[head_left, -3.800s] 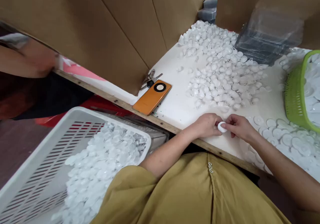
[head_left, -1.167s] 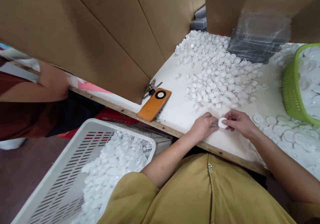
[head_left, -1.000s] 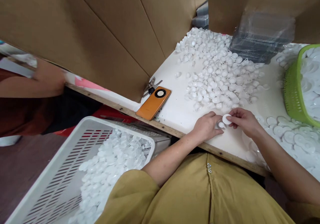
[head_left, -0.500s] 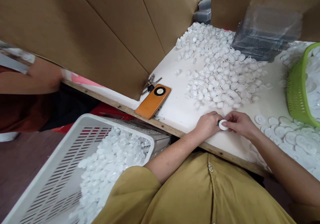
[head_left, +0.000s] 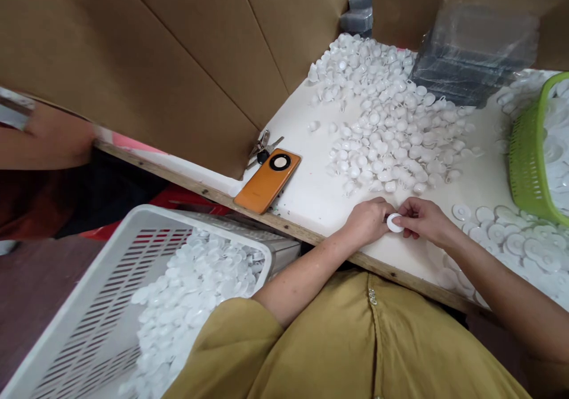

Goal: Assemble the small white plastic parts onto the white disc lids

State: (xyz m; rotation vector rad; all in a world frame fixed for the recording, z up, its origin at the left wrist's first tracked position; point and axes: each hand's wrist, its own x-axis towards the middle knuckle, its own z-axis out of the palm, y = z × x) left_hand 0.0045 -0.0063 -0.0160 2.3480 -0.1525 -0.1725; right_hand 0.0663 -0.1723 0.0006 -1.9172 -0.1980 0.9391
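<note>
Right at the near edge of the desk (head_left: 320, 194), both hands meet on one small white disc (head_left: 393, 222). It sits between them, pinched from either side: the left hand (head_left: 368, 221) has its fingers (head_left: 386, 210) curled shut against the disc's left rim, and the right hand (head_left: 424, 221) closes thumb and forefinger on its right rim. Whether a second small piece is hidden under the left fingers cannot be told. Just beyond the hands, toward the middle of the desk, lies a heap of small white caps (head_left: 391, 120). Flat white discs (head_left: 511, 239) are spread along the right side, below a green basket (head_left: 527, 162). An orange phone (head_left: 267, 179) with keys (head_left: 264, 147) lies at the left edge, against a cardboard wall (head_left: 178, 73). Below the desk stands a white crate (head_left: 89, 292) full of white parts. Another person's arm (head_left: 44, 144) shows at far left
</note>
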